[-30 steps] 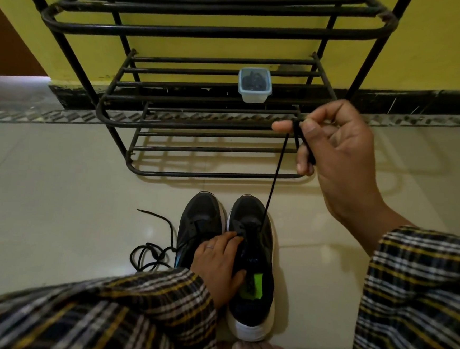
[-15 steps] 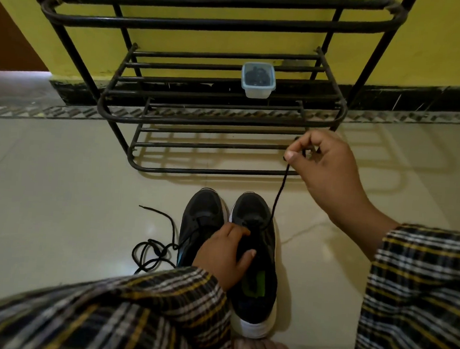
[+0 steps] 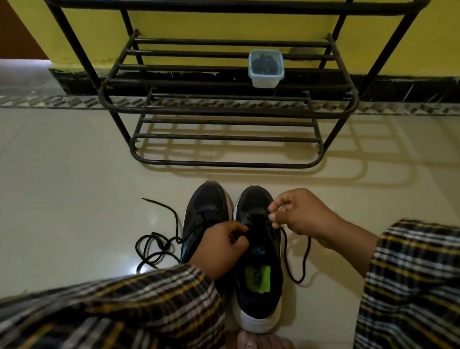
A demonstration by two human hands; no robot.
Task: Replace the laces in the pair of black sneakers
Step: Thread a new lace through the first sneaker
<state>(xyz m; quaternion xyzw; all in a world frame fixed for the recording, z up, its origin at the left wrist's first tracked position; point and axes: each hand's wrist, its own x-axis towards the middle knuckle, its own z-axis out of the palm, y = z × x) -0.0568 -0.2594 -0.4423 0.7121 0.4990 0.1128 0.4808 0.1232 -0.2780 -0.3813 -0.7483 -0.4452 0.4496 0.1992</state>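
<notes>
Lace [image 3: 295, 258] pinched in right hand [image 3: 299, 217], left hand [image 3: 225, 241] gripping the sneaker [image 3: 260, 259]; probably best pulling each eyelet snug and even.

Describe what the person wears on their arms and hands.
Both arms wear long plaid sleeves: dark cloth crossed by white and yellow stripes, on the left sleeve and the right sleeve. The left hand and right hand are bare, without gloves.
</notes>
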